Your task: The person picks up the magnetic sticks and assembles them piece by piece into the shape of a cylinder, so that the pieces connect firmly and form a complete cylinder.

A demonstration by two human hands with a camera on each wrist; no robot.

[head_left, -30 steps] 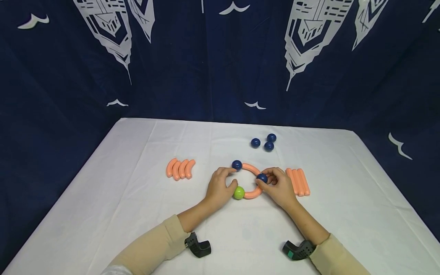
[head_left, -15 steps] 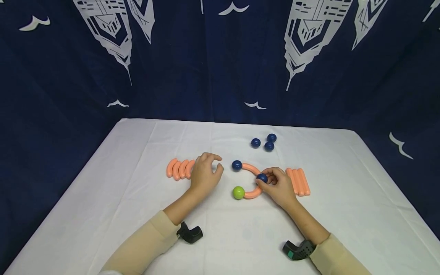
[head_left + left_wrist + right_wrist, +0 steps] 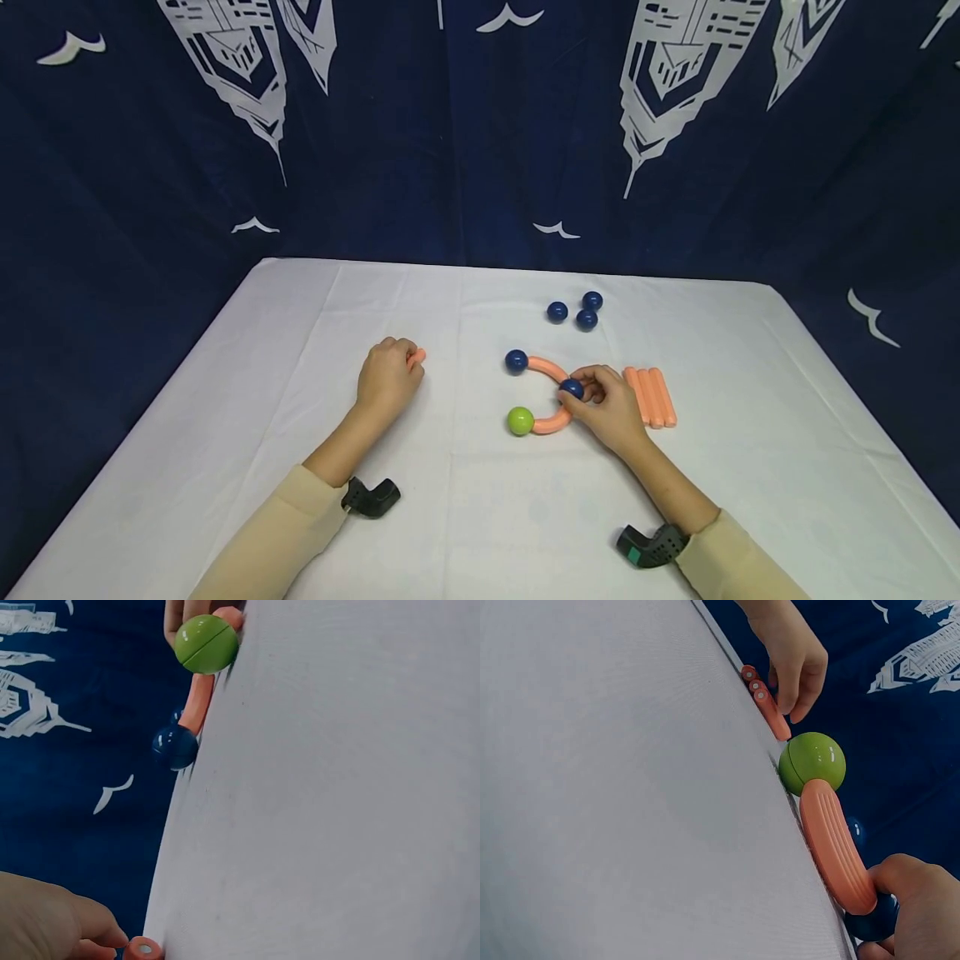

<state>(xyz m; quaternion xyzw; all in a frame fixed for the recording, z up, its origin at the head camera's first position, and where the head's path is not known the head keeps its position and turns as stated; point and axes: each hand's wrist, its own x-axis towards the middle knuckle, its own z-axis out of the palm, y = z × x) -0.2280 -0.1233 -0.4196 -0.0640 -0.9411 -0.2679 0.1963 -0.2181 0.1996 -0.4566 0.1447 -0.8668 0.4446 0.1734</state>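
My left hand (image 3: 386,380) is at the group of curved orange rods on the left, its fingers bent around one curved rod (image 3: 417,357) whose end pokes out. The hand hides the other curved rods in the head view; several rod ends (image 3: 756,685) show in the right wrist view. My right hand (image 3: 611,407) pinches a dark blue ball (image 3: 572,388) between thumb and fingers. From that ball, an upper curved rod (image 3: 547,367) runs to another blue ball (image 3: 516,361). A lower curved rod (image 3: 834,844) leads to a green ball (image 3: 521,421), making an arc open to the left.
Three straight orange rods (image 3: 651,397) lie side by side just right of my right hand. Three loose blue balls (image 3: 587,320) sit farther back. A white cloth covers the table (image 3: 480,517); a dark blue printed curtain (image 3: 450,150) hangs behind it.
My left hand has left the green and blue balls, moved left to the curved rods and bent its fingers around one. My right hand stays in place on the blue ball.
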